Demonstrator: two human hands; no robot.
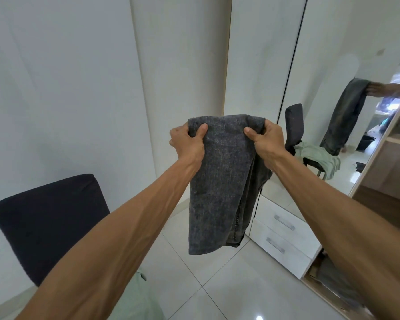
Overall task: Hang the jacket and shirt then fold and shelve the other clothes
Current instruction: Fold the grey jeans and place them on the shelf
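Observation:
Dark grey jeans (pixel 219 185), folded lengthwise, hang in the air in front of me at chest height. My left hand (pixel 189 142) grips the left top corner of the fold with the thumb on the front. My right hand (pixel 267 140) grips the right top corner the same way. The hem end dangles above the white tiled floor. A pale green garment (pixel 136 299) lies on the black chair below my left forearm, mostly hidden by the arm.
A black fabric chair (pixel 46 225) stands at lower left against the white wall. A mirrored wardrobe door (pixel 346 100) on the right reflects me, the jeans and the chair. White drawers (pixel 284 236) sit below it. Open wooden shelves (pixel 395 158) are at far right.

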